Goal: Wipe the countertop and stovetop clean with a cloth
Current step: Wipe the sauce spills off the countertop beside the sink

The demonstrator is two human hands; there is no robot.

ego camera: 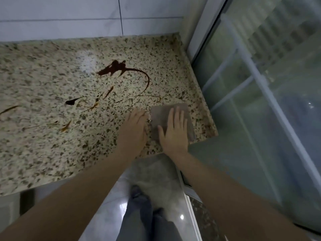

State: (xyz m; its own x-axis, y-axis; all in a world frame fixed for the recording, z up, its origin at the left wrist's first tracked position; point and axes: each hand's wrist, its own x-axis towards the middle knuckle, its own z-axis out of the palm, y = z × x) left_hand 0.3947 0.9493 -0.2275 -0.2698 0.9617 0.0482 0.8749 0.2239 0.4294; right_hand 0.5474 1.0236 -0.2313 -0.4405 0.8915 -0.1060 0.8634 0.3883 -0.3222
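A speckled granite countertop [52,150] fills the left and middle of the head view. Dark brown sauce streaks [119,67] and smaller orange-brown smears [73,101] lie across it. A folded grey cloth [161,115] lies flat near the counter's front right corner. My right hand [174,133] presses on the cloth with straight, spread fingers. My left hand [134,129] rests flat on the bare stone just left of the cloth, blurred, its fingertips near the cloth's left edge. No stovetop is in view.
A white tiled wall [69,16] backs the counter. A sliding glass door with a white frame [260,84] stands right of the counter's right edge. Below the front edge are the glossy floor [112,197] and my legs in dark trousers [144,214].
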